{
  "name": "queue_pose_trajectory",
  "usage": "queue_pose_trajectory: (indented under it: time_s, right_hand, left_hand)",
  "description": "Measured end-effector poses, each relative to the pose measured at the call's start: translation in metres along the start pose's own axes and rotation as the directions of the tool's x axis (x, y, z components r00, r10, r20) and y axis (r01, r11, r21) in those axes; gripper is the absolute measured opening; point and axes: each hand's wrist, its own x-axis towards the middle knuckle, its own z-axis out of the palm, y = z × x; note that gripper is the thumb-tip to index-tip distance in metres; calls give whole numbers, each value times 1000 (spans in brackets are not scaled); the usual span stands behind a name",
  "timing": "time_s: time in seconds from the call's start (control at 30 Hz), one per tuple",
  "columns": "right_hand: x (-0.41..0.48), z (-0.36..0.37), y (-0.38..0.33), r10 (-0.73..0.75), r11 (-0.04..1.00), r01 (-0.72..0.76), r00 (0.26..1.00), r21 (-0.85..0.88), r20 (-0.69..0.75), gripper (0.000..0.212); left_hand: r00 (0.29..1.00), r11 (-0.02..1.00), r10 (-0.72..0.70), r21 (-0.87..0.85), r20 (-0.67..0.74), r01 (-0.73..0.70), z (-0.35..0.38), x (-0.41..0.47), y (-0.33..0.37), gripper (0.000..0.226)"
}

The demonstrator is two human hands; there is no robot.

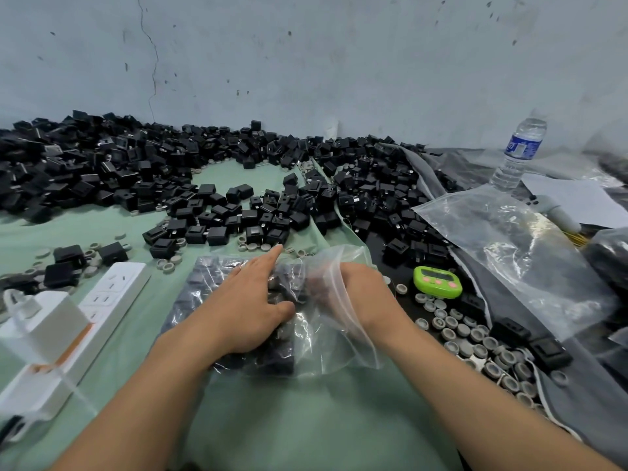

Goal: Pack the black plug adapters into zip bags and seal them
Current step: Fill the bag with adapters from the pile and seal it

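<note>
Clear plastic zip bag (326, 338) of black cube-shaped plug adapters (275, 362) on green cloth (306, 419).
Left hand (251, 300) presses it, fingers straight; right hand (362, 294) at its mouth, finger state not discernible.

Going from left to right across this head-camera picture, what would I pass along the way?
white power strip → left hand → right hand → green timer → water bottle

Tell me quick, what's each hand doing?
Left hand: open, pressing on the filled bag.
Right hand: fingers blurred under the bag's plastic; cannot tell.
</note>
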Motion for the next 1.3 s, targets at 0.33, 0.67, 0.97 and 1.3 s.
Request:
queue_pose_trajectory:
  time_s: [0.33, 0.67, 0.97, 1.3]
  right_hand:
    - [11, -89, 5, 153, 800, -292, 944, -525, -291, 28]
    - [64, -77, 41, 271, 744, -214, 962, -633, -6, 26]
    - [5, -89, 4, 204, 955, -199, 979, -221, -3, 24]
    - [-16, -86, -14, 184, 975, -155, 964, -156, 192, 43]
  left_hand:
    - [990, 948, 109, 291, 87, -130, 26, 7, 10, 83]
    - [987, 940, 126, 305, 96, -150, 26, 9, 5, 80]
    - [977, 995, 89, -18, -196, -94, 12, -6, 26, 37]
    - [967, 970, -1, 237, -256, 63, 36, -10, 85, 49]
